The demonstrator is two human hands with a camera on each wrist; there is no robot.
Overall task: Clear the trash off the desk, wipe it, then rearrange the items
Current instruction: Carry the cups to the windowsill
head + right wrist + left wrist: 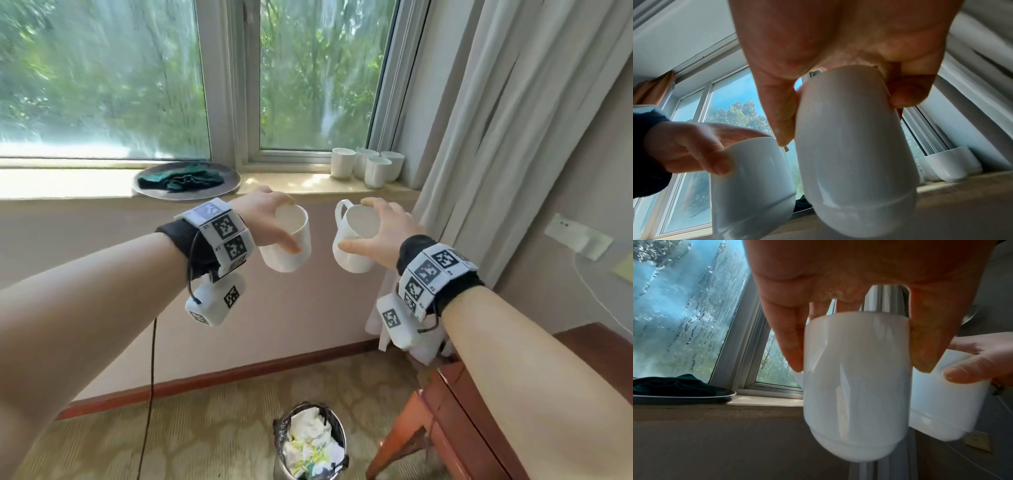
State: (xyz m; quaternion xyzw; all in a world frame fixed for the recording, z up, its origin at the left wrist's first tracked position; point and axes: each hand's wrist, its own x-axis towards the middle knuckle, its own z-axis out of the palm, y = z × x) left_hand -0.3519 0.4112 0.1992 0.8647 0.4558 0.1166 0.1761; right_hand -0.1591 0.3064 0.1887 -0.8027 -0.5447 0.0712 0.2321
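Note:
My left hand (274, 219) grips a white cup (289, 245) by its rim from above, fingers and thumb on opposite sides; the cup fills the left wrist view (856, 386). A white mug with a handle (356, 240) hangs from my right hand (380, 229), also held at the rim, and fills the right wrist view (855, 154). Both are in the air side by side, just below the windowsill (291, 185). Several white cups (366, 166) stand on the sill at the right. A dark round tray (226, 186) with a green cloth (181, 178) lies on the sill at the left.
A bin (310, 442) full of crumpled paper stands on the carpet below. The wooden desk's corner (455, 404) is at the lower right. Curtains (513, 137) hang on the right, beside a wall socket (577, 236). A black cable (150, 377) hangs from my left wrist.

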